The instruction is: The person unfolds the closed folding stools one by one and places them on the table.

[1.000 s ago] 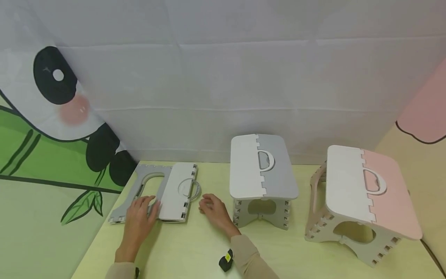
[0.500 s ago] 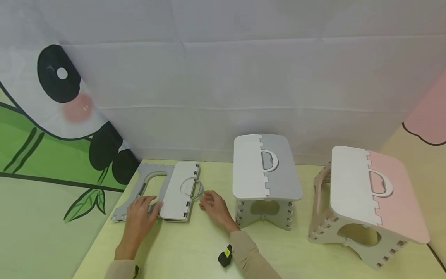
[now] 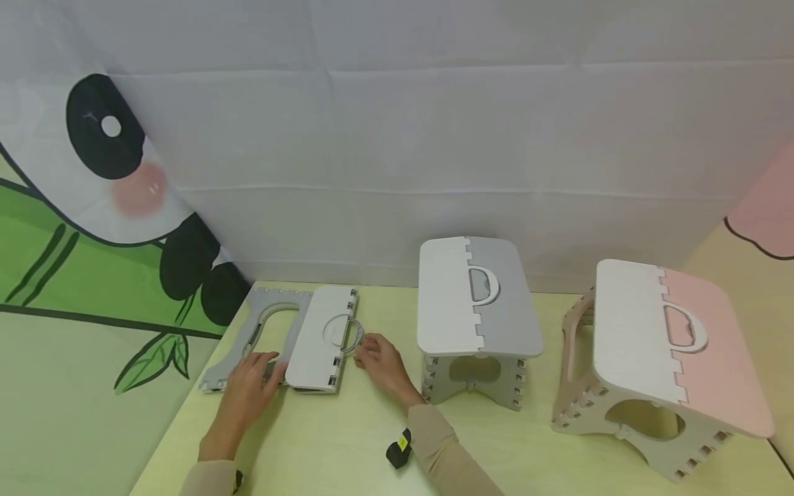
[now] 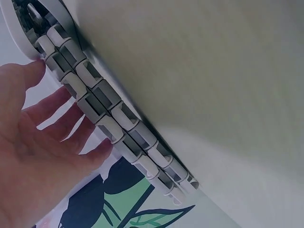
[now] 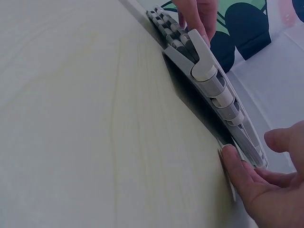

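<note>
Basically L hand (image 3: pixel 248 389) spread on folded stool (image 3: pixel 319 341), part-hidden beneath; R hand (image 3: pixel 386 370) at handle (image 3: pixel 359 336), grip unclear tbh.

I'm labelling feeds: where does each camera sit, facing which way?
Head: on the head, facing forward and down at the folded stool; left hand, right hand, sleeves show.
Left wrist: on that wrist, facing the stool's edge; left hand shows.
Right wrist: on that wrist, facing the stool's side; both hands show.
Head and right wrist share the stool, both hands.
</note>
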{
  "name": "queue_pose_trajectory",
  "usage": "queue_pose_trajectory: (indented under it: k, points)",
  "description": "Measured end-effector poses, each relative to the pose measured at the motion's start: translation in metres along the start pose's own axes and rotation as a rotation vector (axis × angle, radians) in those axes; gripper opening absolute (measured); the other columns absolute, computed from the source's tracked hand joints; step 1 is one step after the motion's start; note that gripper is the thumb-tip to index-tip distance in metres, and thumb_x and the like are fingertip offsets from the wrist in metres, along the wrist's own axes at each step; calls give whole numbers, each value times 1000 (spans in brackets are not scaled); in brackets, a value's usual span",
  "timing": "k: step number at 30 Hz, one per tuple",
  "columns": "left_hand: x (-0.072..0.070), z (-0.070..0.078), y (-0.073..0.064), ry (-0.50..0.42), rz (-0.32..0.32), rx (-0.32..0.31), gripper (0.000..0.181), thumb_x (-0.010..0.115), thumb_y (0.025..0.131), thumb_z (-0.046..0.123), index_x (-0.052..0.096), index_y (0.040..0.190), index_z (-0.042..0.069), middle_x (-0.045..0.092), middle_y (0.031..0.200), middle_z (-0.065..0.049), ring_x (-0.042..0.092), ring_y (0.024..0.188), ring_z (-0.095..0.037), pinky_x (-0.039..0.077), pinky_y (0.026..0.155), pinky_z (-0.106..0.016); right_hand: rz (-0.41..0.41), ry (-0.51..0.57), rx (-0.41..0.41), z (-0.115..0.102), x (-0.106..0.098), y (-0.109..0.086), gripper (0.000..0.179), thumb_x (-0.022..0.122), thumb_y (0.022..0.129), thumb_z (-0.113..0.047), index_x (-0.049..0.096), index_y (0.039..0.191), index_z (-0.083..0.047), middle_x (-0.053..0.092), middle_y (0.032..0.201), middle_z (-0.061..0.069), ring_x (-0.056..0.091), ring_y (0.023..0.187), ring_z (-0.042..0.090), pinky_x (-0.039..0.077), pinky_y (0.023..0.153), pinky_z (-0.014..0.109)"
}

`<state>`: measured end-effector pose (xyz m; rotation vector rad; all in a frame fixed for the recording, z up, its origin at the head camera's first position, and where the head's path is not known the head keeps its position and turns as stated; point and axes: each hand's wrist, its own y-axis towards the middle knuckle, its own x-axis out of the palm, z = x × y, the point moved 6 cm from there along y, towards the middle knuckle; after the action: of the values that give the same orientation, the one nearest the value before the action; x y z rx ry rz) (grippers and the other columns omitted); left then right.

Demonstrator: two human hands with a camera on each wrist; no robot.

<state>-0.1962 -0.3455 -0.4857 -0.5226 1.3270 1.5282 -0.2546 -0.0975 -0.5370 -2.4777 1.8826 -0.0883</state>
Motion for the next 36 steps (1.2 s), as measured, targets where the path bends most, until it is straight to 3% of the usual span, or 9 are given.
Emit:
queue_pose_trajectory:
  k: [5, 9, 16, 19, 31, 36]
  points:
    - [1, -2, 1, -23, -37, 16, 26, 77, 90, 6, 70, 110, -9, 67, 104, -26, 62, 100, -49, 49, 86, -64, 14, -39, -6, -3, -2, 1, 50, 61, 103, -20, 49, 144, 5, 63, 130, 19, 68, 113, 31, 55, 98, 40]
    - [1, -3, 2, -36, -64, 45, 26, 76, 90, 4, 70, 111, -10, 68, 103, -26, 62, 99, -48, 49, 87, -62, 16, -26, 0, -3, -1, 3, 53, 60, 104, -20, 46, 147, 6, 62, 133, 20, 67, 116, 30, 54, 99, 38]
    - [4, -11, 5, -89, -251, -4, 32, 70, 98, 11, 67, 123, -9, 68, 113, -22, 59, 111, -47, 47, 96, -62, 39, 71, 2, -3, 1, 7, 58, 60, 103, -12, 38, 151, 11, 58, 136, 27, 65, 118, 36, 57, 95, 35]
    - [3, -12, 4, -103, -303, -13, 34, 67, 100, 12, 65, 126, -10, 67, 116, -22, 58, 115, -46, 47, 97, -62, 45, 97, 1, -7, 3, 7, 56, 59, 102, -6, 37, 150, 13, 56, 137, 31, 63, 120, 40, 56, 97, 39]
    - [1, -17, 0, -94, -397, -33, 45, 71, 98, 22, 63, 132, -7, 66, 122, -20, 58, 118, -45, 48, 98, -63, 53, 97, 0, 3, 7, 13, 53, 61, 101, -6, 42, 148, 11, 56, 138, 29, 64, 119, 37, 57, 93, 32]
    - [-1, -18, 2, -94, -390, -8, 45, 73, 97, 22, 64, 131, -6, 67, 118, -19, 60, 113, -45, 49, 95, -63, 70, 146, 3, 4, 10, 16, 54, 62, 100, -2, 41, 148, 12, 55, 138, 30, 63, 121, 39, 57, 93, 31]
